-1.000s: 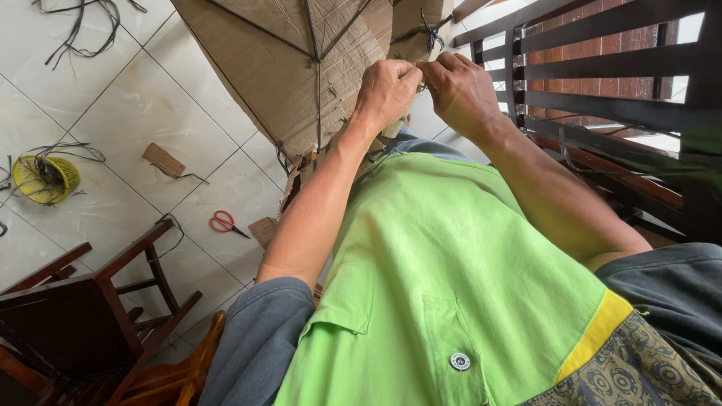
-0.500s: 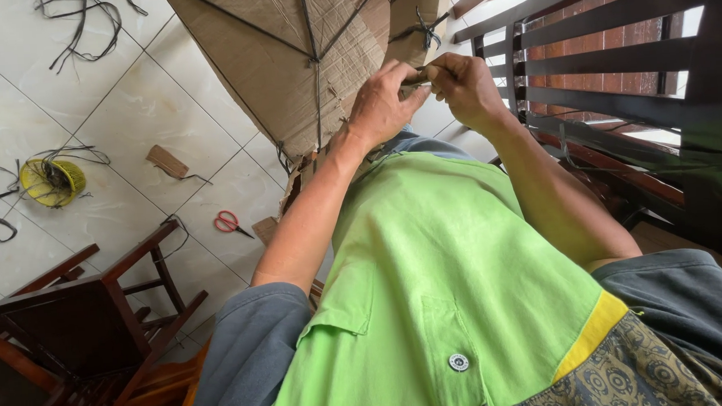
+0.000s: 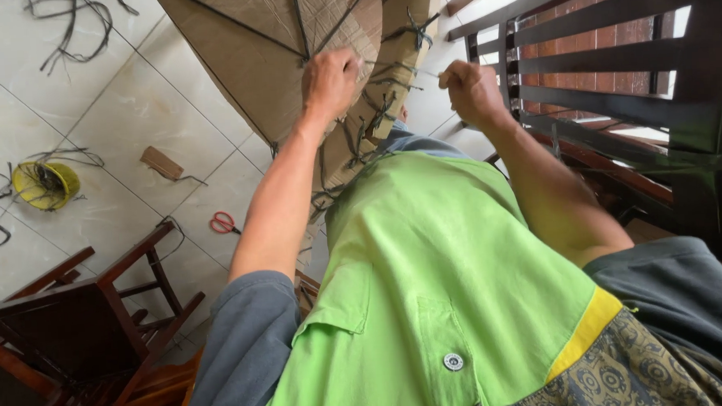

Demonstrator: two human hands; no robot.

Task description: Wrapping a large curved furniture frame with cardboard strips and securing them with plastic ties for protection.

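The cardboard panel (image 3: 271, 59) stood propped up off the tiled floor (image 3: 126, 116), straight ahead of the person, crossed by dark cords and edged with a row of knotted ties (image 3: 373, 116). A thin, pale strand (image 3: 399, 67) ran taut between the two hands, just at the panel's knotted edge.

The left hand (image 3: 330, 81) was closed into a fist against the cardboard, apparently pinching one end of the strand. The right hand (image 3: 470, 90) was also fisted, held a little apart from the panel and gripping the other end.

To do this tie well, the pull looked best kept level and even on both sides, with the left fist braced on the panel so the cardboard would not buckle or swing. Too sharp a tug could tear the cardboard at the edge or snap the strand.

Farther out, red-handled scissors (image 3: 224, 223) lay on the tiles, near a scrap of cardboard (image 3: 161, 162) and a yellow spool (image 3: 43, 182) trailing dark cord. A dark wooden bench (image 3: 617, 66) stood close on the right, and a wooden chair (image 3: 87, 316) sat low on the left.
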